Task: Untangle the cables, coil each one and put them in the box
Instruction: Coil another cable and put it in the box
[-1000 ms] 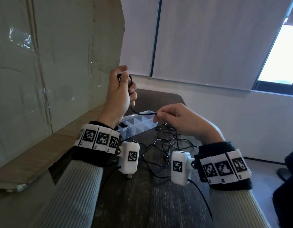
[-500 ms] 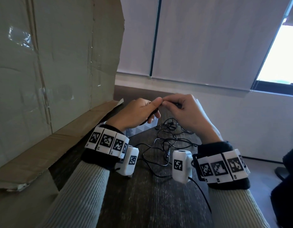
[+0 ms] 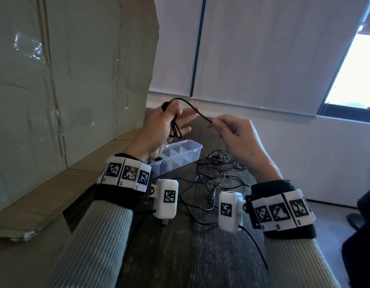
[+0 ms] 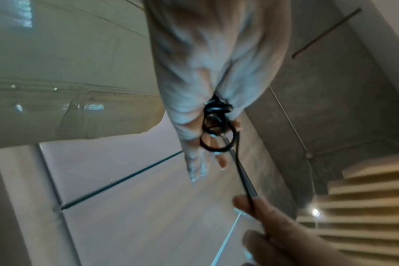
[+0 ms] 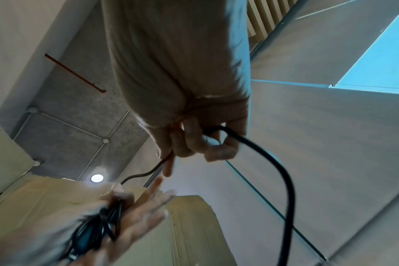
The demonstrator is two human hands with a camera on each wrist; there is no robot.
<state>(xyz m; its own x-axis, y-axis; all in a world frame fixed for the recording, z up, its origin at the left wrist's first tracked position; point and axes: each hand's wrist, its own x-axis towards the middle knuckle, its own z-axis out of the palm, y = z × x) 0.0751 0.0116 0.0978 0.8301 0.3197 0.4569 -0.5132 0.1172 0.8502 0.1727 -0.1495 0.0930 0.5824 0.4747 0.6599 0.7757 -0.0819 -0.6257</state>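
Note:
My left hand is raised above the clear compartment box. Its thumb pins a small coil of black cable against the palm, and the fingers stand nearly straight. In the left wrist view the coil hangs in loops over those fingers. A short arc of the same cable runs to my right hand, which pinches it between thumb and forefinger. In the right wrist view a black cable also trails out of my right hand's curled fingers. A tangle of thin black cables lies on the dark table beneath.
A large cardboard sheet leans along the left side, with its flap over the table edge. The box holds something dark in a near compartment. The dark wooden table stretches toward me. A wall and blinds stand behind.
Both hands rose from low over the table, where they met, and drew apart. The left now holds the coil higher, with a stretch of cable spanning to the right hand.

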